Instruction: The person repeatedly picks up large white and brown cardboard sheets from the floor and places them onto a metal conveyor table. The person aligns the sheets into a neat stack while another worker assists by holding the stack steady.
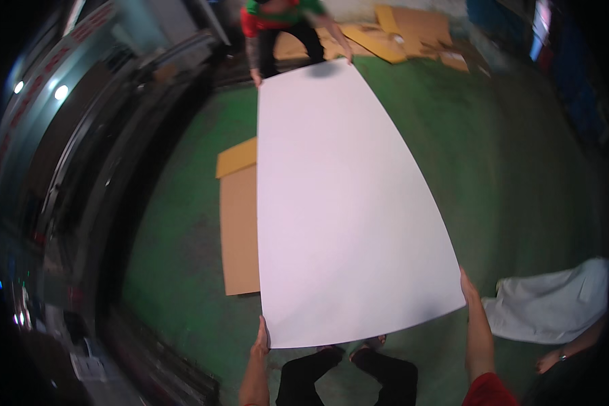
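A large white sheet or panel (345,203) spans the middle of the view, held above the floor. My left hand (260,336) grips its near left corner, with the fingers partly hidden beneath. At the near right corner my right hand (468,288) is closed on the side edge. A person in a red and green top (250,21) holds the far end with both hands, one at each corner. The sheet looks blank and nearly flat, with a soft shadow at its far edge.
Flat brown cardboard (240,233) lies on the green floor (183,223), partly under the sheet. More cardboard (419,30) is piled at the back. Dark machinery (115,183) lines the left. At right are a whitish cloth (551,308) and another person's hand (548,362).
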Available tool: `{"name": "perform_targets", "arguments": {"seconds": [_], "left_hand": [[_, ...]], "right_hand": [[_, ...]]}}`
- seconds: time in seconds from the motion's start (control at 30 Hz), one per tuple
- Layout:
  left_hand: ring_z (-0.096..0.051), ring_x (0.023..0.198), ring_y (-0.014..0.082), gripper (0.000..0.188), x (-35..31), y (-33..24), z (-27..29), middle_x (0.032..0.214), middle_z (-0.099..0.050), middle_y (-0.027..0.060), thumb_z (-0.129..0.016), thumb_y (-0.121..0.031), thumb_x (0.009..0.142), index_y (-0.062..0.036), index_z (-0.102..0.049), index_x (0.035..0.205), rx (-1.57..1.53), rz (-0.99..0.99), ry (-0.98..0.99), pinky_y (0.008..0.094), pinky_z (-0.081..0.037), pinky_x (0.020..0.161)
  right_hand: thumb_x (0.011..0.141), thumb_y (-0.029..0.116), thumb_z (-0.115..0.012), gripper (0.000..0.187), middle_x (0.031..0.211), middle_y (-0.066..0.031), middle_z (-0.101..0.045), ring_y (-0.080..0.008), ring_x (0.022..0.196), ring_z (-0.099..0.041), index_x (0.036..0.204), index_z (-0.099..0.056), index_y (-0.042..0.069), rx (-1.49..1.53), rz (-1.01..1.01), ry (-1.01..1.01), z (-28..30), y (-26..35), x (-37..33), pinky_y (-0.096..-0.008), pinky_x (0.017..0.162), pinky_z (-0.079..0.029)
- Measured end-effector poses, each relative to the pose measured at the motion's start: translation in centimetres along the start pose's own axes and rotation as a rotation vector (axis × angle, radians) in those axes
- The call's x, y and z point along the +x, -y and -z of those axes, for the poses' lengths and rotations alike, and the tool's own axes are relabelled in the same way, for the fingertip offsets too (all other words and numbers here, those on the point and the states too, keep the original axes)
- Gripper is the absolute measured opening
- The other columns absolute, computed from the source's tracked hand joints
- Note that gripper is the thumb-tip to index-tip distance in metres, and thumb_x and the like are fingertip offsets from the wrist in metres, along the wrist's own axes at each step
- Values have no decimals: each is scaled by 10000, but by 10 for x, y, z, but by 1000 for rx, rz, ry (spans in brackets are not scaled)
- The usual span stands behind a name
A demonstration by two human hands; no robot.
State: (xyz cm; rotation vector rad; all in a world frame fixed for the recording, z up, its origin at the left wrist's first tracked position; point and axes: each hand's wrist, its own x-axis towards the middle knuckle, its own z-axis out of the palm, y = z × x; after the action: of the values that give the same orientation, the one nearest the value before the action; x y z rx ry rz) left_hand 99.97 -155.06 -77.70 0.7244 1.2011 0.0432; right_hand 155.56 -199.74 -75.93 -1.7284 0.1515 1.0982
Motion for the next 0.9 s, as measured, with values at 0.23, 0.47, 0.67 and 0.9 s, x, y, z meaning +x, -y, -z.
{"name": "perform_targets", "arguments": {"seconds": [0.23, 0.47, 0.67, 0.9], "left_hand": [[-501, 1326, 285, 757, -254, -180, 89, 1432, -556, 121, -468, -615, 978, -24, -490, 1451, -50, -224, -83, 455, -358, 1120], [-592, 1182, 282, 692, -375, -293, 247, 1288, -648, 136, -592, -548, 893, -23, -589, 1344, -310, -490, -157, 493, -429, 1016], [-563, 1150, 300, 669, -413, -409, 402, 1229, -639, 140, -628, -573, 850, -60, -610, 1280, -217, -563, -151, 516, -424, 964], [-601, 1084, 370, 678, -487, -565, 579, 1164, -650, 210, -582, -559, 841, 10, -614, 1209, -281, -802, -182, 643, -428, 927]], "right_hand": [[989, 674, -353, 871, 1545, -169, -418, -295, 1418, -391, 1534, -356, -6, -114, 245, 73, -101, 184, -230, -376, 1182, -282], [976, 512, -527, 632, 1312, -117, -609, -269, 1171, -599, 1372, -542, 19, 367, 437, 164, -276, 200, -356, -394, 947, -502], [1026, 464, -431, 617, 1476, -143, -469, -313, 1301, -510, 1503, -401, 72, 710, 546, 44, -486, 220, -417, -461, 1088, -434], [1019, 540, -389, 799, 1593, -214, -272, -379, 1429, -328, 1525, -262, -64, 920, 978, -440, -747, 279, -517, -497, 1204, -269]]}}
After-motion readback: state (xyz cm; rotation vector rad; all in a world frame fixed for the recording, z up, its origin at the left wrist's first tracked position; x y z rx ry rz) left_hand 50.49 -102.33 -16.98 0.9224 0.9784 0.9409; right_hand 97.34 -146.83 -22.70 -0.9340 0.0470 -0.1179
